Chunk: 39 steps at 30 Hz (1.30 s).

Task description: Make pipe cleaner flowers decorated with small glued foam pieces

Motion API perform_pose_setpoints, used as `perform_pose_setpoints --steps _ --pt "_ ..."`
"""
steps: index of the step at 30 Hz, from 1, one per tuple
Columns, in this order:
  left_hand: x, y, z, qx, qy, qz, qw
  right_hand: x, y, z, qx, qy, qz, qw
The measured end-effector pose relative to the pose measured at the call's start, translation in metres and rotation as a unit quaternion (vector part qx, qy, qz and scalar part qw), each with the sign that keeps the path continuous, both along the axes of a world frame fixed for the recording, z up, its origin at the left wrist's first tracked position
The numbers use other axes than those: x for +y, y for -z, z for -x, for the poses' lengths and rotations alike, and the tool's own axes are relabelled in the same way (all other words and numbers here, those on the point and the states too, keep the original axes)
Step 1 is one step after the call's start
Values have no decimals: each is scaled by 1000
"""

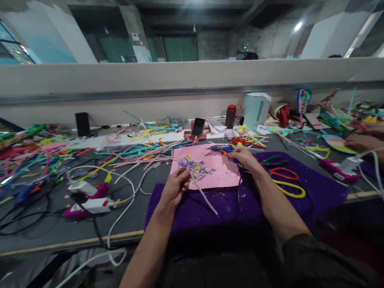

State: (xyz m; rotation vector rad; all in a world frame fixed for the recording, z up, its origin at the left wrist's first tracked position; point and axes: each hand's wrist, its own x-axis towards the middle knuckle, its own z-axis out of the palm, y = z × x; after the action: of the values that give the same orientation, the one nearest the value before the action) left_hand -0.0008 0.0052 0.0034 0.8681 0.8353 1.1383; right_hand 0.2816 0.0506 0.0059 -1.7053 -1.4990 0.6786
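Left hand (175, 186) is pinched tight on a lilac pipe-cleaner flower (183, 163), its fuzzy head poking up at the hand's 1 o'clock and its long stem (204, 196) trailing off toward 4 o'clock over the purple cloth (315, 188). Right hand (243, 157) sits out at the left hand's 2 o'clock, fingers wrapped on the blue glue gun (220, 149), nozzle pointing to 9 o'clock above the pink sheet (222, 172). Between the two hands, little cut bits of coloured pipe cleaner (199, 168) lie scattered on that pink sheet. At 3 o'clock from the right hand, pliers (274, 162) and red-handled scissors (283, 173) rest on the cloth, with a yellow loop (289, 191) just below them. Swing to 9 o'clock: white power adapters (90, 196) and cables on the grey bench (39, 236), heaps of bright pipe cleaners (33, 152) beyond. At 12 o'clock, a phone (198, 126) is propped up, a white kettle (255, 110) to its right. Far at 3 o'clock, another person's hand (361, 141) works on the bench.
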Motion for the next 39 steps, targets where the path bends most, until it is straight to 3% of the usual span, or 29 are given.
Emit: perform_pose_setpoints --steps 5,9,13,17,22,24,26,30,33,35,39 --pt "-3 2 -5 83 -2 -55 995 1 4 4 55 -5 2 998" --pt "-9 -2 -32 185 80 -140 969 3 10 6 53 -11 7 998" --pt "-8 -4 -67 328 125 -233 907 5 12 5 54 -10 3 998" --pt "-5 2 -82 452 94 -293 837 9 13 0 77 6 1 997" --pt "-7 10 -81 488 81 -329 804 14 11 -8 130 53 -21 990" --pt "-8 12 -81 484 84 -325 808 13 8 -8 142 72 -47 986" --pt "-8 12 -80 452 87 -315 830 9 3 -5 159 83 -86 980" --pt "-6 4 -73 299 72 -243 920 -4 -9 10 287 26 -156 945" --pt "-3 -5 -63 152 58 -123 979 -15 -17 23 385 -55 -133 912" --pt "0 -9 -56 64 50 -63 995 -21 -22 29 429 -91 -104 893" --pt "6 -10 -45 -49 16 -22 998 -29 -24 38 482 -134 -49 865"
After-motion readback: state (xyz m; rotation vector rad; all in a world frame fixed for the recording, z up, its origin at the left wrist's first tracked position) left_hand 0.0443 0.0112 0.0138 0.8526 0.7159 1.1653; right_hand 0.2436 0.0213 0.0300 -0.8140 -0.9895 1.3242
